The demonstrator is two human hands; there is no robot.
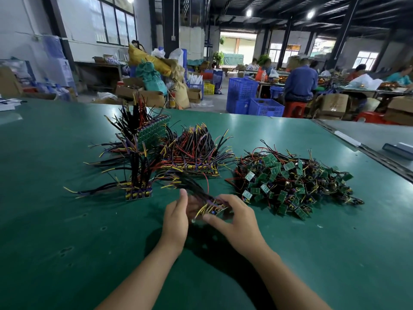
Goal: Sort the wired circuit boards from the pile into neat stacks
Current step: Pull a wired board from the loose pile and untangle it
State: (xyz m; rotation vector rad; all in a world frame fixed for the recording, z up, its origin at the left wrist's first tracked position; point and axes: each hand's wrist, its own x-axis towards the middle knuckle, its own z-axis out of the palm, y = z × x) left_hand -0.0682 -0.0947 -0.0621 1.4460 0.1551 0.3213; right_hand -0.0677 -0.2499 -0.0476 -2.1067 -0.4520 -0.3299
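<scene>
Hands: left hand [176, 217] and right hand [234, 220] together held wired boards [212, 208].
Handling: seemed light, stiff; wires snaggy; best gripped by board edges.

The hall is evenly bright. Daylight enters through the windows [116, 21] at upper left and a washed-out doorway [238, 47] at the back, and 3 ceiling lamps [248, 12] flare white. The table [67, 220] carries a pale sheen toward its far edge, and a dark shadow [212, 249] spreads on it below the left hand [176, 218] and the right hand [234, 220]. The wired boards [212, 206] held between them are smeared by motion blur. Straight lines bow near the frame's edges.
</scene>
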